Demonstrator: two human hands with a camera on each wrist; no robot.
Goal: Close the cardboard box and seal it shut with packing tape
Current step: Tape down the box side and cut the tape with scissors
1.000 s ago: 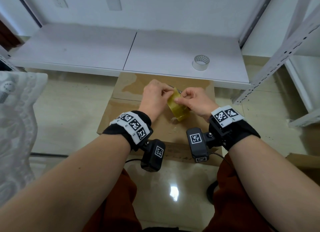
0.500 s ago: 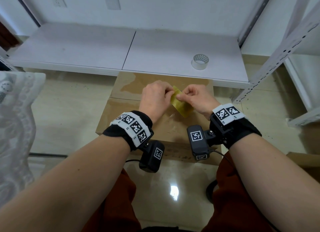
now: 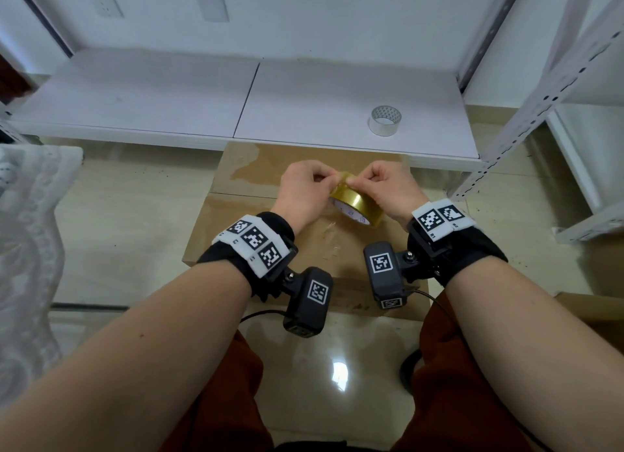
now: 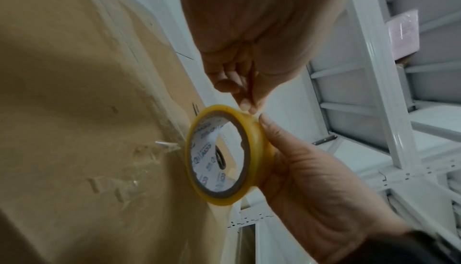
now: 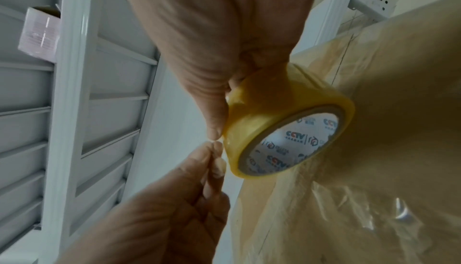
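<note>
I had the tape roll (image 3: 357,206) held above the closed cardboard box (image 3: 236,215), left hand (image 3: 301,193) gripping it, right hand (image 3: 388,189) pinching at its top edge. Second roll (image 3: 385,120) sat on the shelf (image 3: 169,97).

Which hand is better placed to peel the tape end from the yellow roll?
The left hand: its fingertips pinch at the tape roll rim, while the right hand grips the roll, likely steadying it.

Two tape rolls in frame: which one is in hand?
The yellow tape roll, held over the cardboard box by the left hand and right hand. The clear roll sits untouched on the white shelf.
</note>
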